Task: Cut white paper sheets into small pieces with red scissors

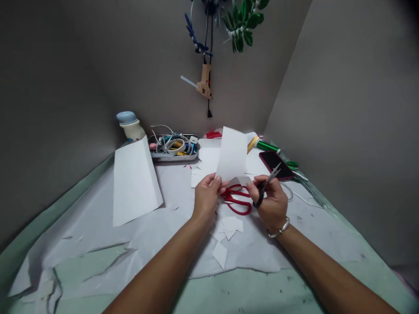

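A white sheet of paper (232, 152) stands upright in the fingers of my left hand (206, 198), which pinches its lower edge. My right hand (273, 205) has small black-handled scissors (273, 172) tucked in it, blades pointing up and away to the right. Its thumb and fingertips meet at a small folded part (240, 179) at the sheet's bottom; whether they pinch it I cannot tell. Below and between both hands lie larger scissors with red handles (240, 211), their blades hidden. Several small cut paper pieces (231, 224) rest nearer to me.
A folded white sheet (134, 185) stands at left, before a jar with a blue lid (127, 117). Behind are a metal tray (175, 158) of threads and tape, and a phone (275, 163) at right. A glue gun (205, 83) hangs on the wall.
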`<state>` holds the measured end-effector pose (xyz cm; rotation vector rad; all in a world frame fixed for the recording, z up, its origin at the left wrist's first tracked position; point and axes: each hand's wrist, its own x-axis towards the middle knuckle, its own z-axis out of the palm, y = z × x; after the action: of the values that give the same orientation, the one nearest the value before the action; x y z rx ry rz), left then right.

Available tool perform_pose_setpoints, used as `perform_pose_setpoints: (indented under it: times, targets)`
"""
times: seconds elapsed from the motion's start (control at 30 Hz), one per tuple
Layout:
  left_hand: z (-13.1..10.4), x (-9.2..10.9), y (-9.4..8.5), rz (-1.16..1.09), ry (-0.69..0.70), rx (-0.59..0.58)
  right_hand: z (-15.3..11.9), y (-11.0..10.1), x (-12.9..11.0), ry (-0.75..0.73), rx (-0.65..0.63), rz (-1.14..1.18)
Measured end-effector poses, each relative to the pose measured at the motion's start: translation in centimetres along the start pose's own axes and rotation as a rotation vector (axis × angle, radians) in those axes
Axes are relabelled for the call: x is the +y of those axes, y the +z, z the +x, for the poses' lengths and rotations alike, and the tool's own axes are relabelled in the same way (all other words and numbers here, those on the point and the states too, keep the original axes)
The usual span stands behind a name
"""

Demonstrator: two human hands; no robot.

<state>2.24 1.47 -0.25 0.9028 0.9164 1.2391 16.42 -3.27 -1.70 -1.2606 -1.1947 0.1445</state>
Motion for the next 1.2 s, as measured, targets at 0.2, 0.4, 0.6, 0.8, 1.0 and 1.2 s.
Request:
perform_pose_setpoints:
  times: [0.2,0.4,0.6,0.8,1.0,1.2]
  targets:
    - [-1.7,-0.7,1.6,-0.085,-0.102,-0.165,-0.5,0.5,-1.0,0.05,-0.117,-0.044]
    - [-1.9,-0.7,1.8,-0.071,-0.085,-0.182,-0.1,0.4,-0.5,0.107,-0.167,-0.055]
    - [-1.6,-0.5,1.3,0.062,-0.037,-0.194,-0.1,0.2,-0.2,0.016,-0.199,-0.112]
    - [-1.5,-0.5,1.3,0.181,0.002,-0.187,-0.2,0.2,-0.1,-0.004,-0.171,-0.147]
    - [-1.3,-0.4,1.2,0.123,-0.033,-0.155,-0.3,0.3,-0.2,0.037,-0.143,-0.114]
    - [-1.0,0.3,0.5,-0.015,0.015,-0.123,0.8,0.3,0.1,0.232,0.121,0.145]
